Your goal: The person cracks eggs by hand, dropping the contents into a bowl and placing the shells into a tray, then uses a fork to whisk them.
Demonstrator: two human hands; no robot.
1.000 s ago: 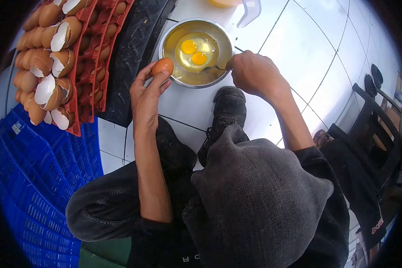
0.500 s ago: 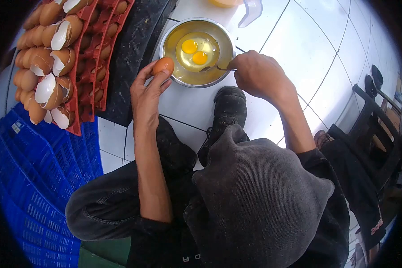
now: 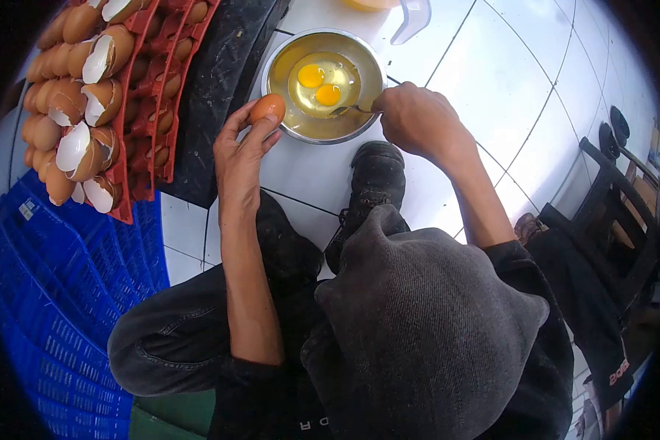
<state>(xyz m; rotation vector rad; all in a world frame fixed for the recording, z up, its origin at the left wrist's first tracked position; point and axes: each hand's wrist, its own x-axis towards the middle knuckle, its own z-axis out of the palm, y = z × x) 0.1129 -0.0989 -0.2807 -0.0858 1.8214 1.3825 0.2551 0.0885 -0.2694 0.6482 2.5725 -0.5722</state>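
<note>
A brown egg (image 3: 268, 108) is pinched in the fingers of my left hand (image 3: 242, 147), at the left rim of a metal bowl (image 3: 286, 117). The egg looks whole from this side. Two yolks (image 3: 320, 85) lie in clear egg white inside the bowl. My right hand (image 3: 422, 121) is closed round the handle of a spoon (image 3: 352, 110) at the bowl's right rim. The spoon's head dips toward the egg white near the lower yolk; its exact shape is partly hidden.
Red egg trays (image 3: 143, 110) with brown eggs and broken eggshells (image 3: 77, 150) stand at the upper left, on a black surface (image 3: 205, 110). Below is a blue plastic crate (image 3: 73, 271). A clear plastic handle (image 3: 412, 20) shows beyond the bowl. At right stands a dark chair (image 3: 616, 213).
My right hand has shifted slightly left, bringing the spoon a little further into the bowl. My left hand and the egg stay almost still.
</note>
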